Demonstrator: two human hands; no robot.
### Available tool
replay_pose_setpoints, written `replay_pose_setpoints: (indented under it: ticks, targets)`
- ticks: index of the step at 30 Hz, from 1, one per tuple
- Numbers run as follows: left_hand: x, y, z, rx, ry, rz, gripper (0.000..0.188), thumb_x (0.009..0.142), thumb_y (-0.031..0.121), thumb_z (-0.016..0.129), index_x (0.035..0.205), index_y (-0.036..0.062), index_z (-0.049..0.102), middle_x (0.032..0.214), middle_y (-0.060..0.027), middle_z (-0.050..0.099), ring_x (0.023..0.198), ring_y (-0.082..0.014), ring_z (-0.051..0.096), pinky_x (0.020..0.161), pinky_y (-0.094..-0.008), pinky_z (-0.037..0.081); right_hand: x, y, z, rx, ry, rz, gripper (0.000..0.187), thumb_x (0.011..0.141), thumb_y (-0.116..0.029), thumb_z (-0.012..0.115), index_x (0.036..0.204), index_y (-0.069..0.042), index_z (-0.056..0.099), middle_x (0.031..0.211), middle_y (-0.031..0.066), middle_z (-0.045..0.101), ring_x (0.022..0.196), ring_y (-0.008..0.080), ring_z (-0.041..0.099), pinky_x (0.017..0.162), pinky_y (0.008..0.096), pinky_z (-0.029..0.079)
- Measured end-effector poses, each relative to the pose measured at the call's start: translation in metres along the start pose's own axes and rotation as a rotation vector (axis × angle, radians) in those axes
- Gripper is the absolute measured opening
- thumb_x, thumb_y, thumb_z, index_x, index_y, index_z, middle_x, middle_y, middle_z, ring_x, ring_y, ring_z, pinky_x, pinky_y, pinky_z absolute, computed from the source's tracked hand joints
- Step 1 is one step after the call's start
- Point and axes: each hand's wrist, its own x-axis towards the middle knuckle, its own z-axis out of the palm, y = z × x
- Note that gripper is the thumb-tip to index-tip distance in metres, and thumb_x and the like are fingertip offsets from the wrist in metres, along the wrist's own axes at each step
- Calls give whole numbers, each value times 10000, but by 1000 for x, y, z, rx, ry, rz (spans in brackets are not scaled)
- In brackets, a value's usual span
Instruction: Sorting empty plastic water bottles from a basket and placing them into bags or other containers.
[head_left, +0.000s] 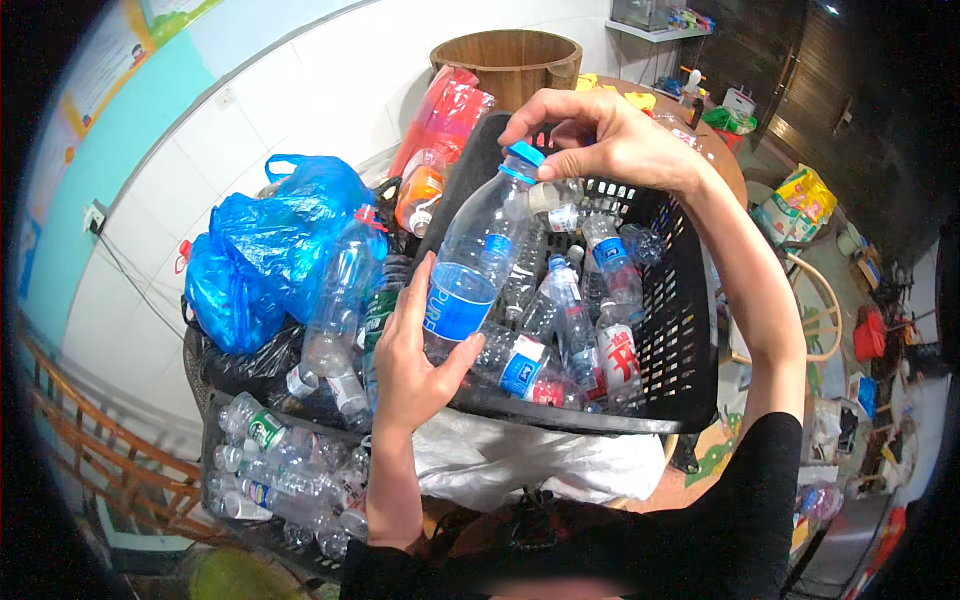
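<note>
A large clear plastic bottle point(485, 225) with a blue label is tilted over the black crate, its neck up and to the right. My left hand point(415, 365) grips its lower body, thumb on the near side and fingers along the left. At the neck, my right hand point(600, 140) pinches the blue cap point(526, 153) between thumb and fingers. Below the cap a blue ring circles the neck; whether the cap is loose cannot be told. Under my hands, the black crate point(680, 320) holds several empty plastic bottles, one with a red-and-white label point(619, 360).
Blue plastic bags point(275, 245) bulge at the left beside a tall clear bottle point(340, 290). A lower black basket point(225, 500) of bottles stands near left. Behind the crate are a wooden tub point(505, 70) and a round table point(725, 165). White sacking point(540, 455) lies under the crate's near edge.
</note>
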Motion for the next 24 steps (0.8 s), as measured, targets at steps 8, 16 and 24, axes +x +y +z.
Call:
replay_pose_setpoints:
  ticks: [8, 16, 24]
  targets:
    - [8, -1, -11, -301, -144, -85, 830, 756, 83, 729, 1467, -66, 328, 1393, -230, 504, 1272, -302, 524, 1068, -385, 392, -10, -31, -6, -186, -77, 5, 360, 816, -98, 758, 1163, -59, 669, 1075, 9, 680, 1003, 107, 595, 883, 274, 472]
    - [23, -18, -34, -1213, -610, -444, 999, 616, 245, 712, 1456, -117, 309, 1359, -201, 527, 1262, -262, 530, 1088, -370, 378, -34, -58, -8, -233, -48, -204, 366, 790, -159, 783, 1118, -30, 686, 1034, 72, 692, 980, 164, 623, 889, 319, 479]
    - [14, 31, -11, -181, -142, 82, 834, 680, 42, 737, 1428, -88, 393, 1316, -249, 558, 1206, -317, 579, 1040, -380, 423, -51, -47, -8, -10, 74, 140, 345, 837, -189, 761, 1122, -19, 666, 958, 2, 687, 886, 79, 626, 838, 233, 489]
